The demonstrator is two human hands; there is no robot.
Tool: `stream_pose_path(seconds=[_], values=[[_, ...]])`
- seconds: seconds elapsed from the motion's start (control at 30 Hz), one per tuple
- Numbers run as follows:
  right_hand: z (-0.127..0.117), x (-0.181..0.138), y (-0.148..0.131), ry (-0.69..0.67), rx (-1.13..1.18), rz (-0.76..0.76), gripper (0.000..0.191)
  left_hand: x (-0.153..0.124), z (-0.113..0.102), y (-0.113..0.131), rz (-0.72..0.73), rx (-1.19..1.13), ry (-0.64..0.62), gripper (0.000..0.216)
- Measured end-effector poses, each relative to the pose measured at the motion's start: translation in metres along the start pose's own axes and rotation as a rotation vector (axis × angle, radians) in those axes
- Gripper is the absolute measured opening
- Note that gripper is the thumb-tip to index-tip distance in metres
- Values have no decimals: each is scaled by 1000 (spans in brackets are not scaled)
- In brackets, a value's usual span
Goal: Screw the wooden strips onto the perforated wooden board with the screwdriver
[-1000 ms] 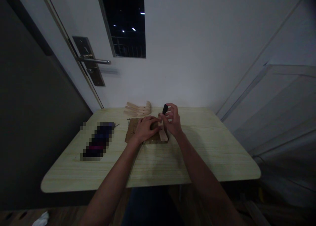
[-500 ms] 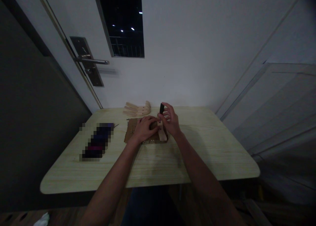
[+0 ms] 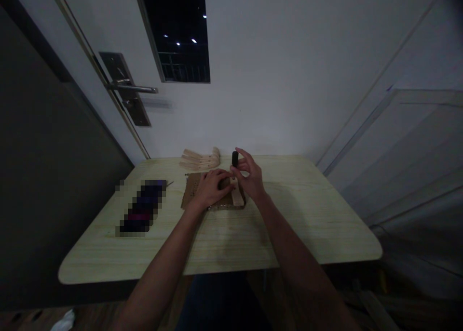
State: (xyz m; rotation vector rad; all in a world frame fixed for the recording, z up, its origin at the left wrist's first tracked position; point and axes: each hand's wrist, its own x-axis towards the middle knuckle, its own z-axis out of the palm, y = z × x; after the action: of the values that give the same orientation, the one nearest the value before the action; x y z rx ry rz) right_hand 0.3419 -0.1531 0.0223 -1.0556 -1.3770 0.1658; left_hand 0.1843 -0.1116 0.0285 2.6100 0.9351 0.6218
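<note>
A light wooden piece [image 3: 237, 196] lies on a brown cardboard sheet [image 3: 191, 189] on the table. My left hand [image 3: 211, 189] rests over the cardboard, its thumb and forefinger pressed to the piece's left side. Upright above the far end of that piece stands what looks like a black-handled screwdriver [image 3: 235, 158]; its tip is hidden. The fingers of my right hand [image 3: 252, 174] are closed on its handle. A small dark spot, perhaps a screw, shows on the wood just below. Behind my left hand lies a hand-shaped set of jointed wooden strips [image 3: 201, 159].
A pixelated dark item [image 3: 142, 208] lies at the left of the pale wood-grain table [image 3: 314, 230], a thin metal rod [image 3: 170, 183] beside it. A white door [image 3: 246, 80] with a metal handle [image 3: 135, 88] stands against the table's back edge.
The black handle stands slightly further left and more upright, with my right fingers shifted around it. My left hand stays on the wooden piece. The whole view has shifted very slightly.
</note>
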Motion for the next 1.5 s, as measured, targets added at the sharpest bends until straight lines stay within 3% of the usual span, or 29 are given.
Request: stream_pose_path(seconds=[0.2,0.5,0.83,1.17,1.5], values=[[1,-2,0,-93,-87,-55,47,0,-1,1,-9,5,13,40],[-6,-5,-2,-178,50,19,54,0,-2,2,-7,-11,6,40],[-1,0,-1,-53,73,180,51,0,0,1,-11,-12,1,39],[-6,-1,3,-152,192,161,53,0,-1,1,-12,-14,-3,41],[-1,3,1,21,68,174,51,0,-2,3,-11,-31,3,40]])
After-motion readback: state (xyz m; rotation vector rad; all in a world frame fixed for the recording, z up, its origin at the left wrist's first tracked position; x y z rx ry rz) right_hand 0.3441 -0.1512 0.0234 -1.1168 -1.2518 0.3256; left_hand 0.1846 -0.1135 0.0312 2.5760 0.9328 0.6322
